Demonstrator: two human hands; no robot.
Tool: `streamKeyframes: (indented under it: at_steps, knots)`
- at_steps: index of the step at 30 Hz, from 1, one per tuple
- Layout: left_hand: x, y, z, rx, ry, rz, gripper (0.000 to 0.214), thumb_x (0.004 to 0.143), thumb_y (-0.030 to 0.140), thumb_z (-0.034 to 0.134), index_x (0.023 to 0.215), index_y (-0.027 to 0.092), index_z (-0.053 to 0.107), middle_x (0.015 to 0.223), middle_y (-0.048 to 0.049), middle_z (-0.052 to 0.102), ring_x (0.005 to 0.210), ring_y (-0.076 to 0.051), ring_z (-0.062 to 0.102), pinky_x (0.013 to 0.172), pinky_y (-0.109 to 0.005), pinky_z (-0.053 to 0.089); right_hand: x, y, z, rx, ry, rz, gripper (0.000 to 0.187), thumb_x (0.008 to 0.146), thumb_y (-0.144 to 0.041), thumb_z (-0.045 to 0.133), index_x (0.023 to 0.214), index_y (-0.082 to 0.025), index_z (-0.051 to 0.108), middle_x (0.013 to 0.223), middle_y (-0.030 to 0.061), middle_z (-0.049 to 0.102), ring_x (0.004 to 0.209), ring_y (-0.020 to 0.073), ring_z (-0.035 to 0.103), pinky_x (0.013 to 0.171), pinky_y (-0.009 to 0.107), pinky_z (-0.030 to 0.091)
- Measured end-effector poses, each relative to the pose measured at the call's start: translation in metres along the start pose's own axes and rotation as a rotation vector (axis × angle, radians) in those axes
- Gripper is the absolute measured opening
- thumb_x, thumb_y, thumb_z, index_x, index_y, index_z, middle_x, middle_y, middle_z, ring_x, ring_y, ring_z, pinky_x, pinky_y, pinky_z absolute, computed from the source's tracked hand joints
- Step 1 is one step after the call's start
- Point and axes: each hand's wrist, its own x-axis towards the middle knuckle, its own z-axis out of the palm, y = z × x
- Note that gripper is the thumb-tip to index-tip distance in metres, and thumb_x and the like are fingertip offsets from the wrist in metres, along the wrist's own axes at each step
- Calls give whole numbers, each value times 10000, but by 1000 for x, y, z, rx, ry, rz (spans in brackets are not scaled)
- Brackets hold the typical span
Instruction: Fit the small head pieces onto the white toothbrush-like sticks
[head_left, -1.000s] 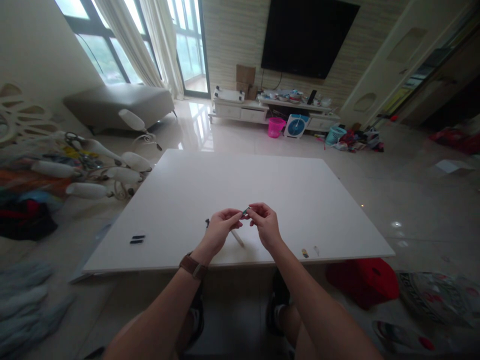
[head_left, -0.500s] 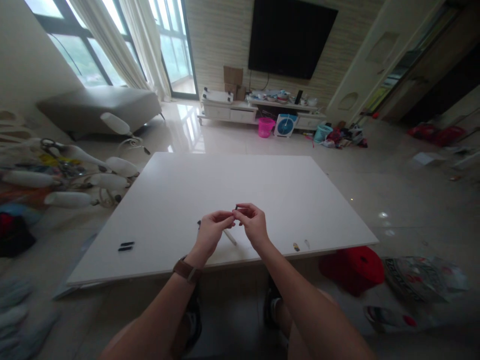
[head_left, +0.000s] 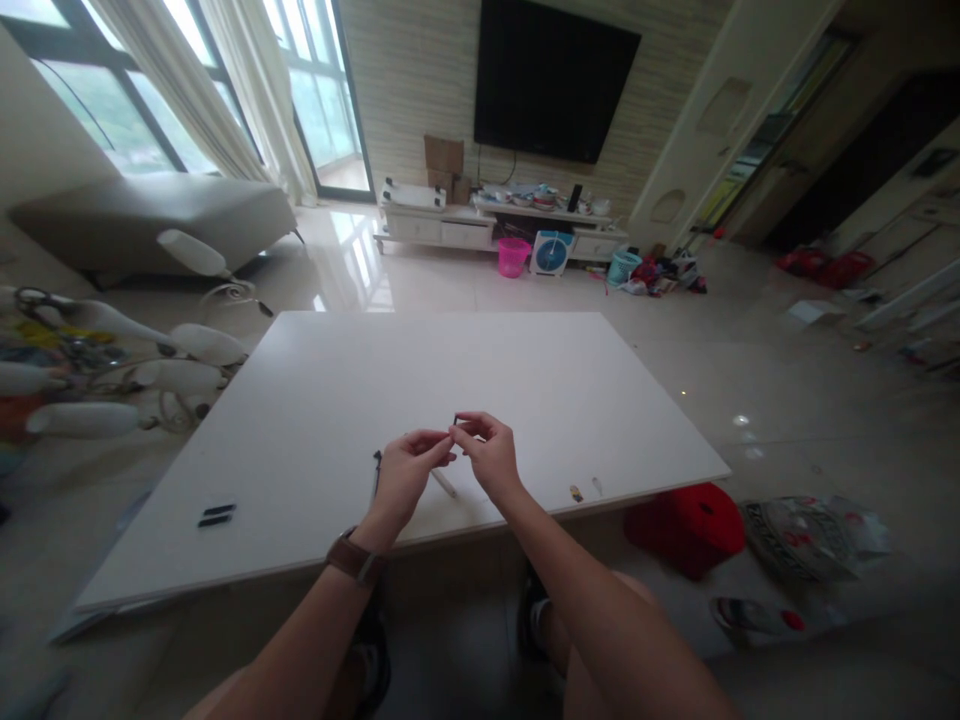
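While the left hand [head_left: 409, 470] and right hand [head_left: 487, 455] both pinch a small dark piece [head_left: 455, 420] just above the table [head_left: 525, 350], the work looks only midway, since a white stick [head_left: 444, 484] and two black bars [head_left: 216, 515] lie untouched.

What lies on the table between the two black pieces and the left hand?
Head view: bare table, but a thin dark stick lies beside the left hand.
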Motion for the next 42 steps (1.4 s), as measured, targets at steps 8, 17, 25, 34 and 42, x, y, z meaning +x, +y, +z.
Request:
streamKeyframes:
  at_steps: [8,17,25,34,42]
  knots:
    - [14,-1,-7,-20,21,-59,414,709,489,796,872,115,730,915,-140,756,675,-175,692,675,-286,543,19,8,-18,27,59,5,310,727,-337,784,983,-171,729,824,53,735,751,174,677,647,268,524]
    - [12,-2,8,-2,-12,-73,392,671,408,816,914,112,735,872,-110,754,682,-164,682,702,-287,541,13,5,-29,-103,11,-44,273,761,-331,773,973,-159,771,872,67,753,770,189,690,716,308,559]
    - [12,5,5,-119,-87,-103,328,724,411,781,873,121,748,856,-95,744,682,-141,655,701,-266,522,6,-4,-32,-581,-218,-586,238,938,-189,601,1132,-229,732,953,61,698,904,186,634,825,327,520]
    - [15,3,-1,-21,-98,-86,323,707,409,797,840,118,753,841,-88,731,705,-136,628,729,-275,509,6,-2,-32,-637,-211,-669,136,927,-195,649,1053,-196,699,945,51,713,868,184,638,794,311,510]
    - [13,6,0,-23,-60,-128,285,683,380,776,778,115,735,786,-84,715,691,-140,626,721,-277,499,4,-3,-35,-715,-271,-683,131,932,-160,619,1017,-204,708,904,49,700,864,185,630,795,309,496]
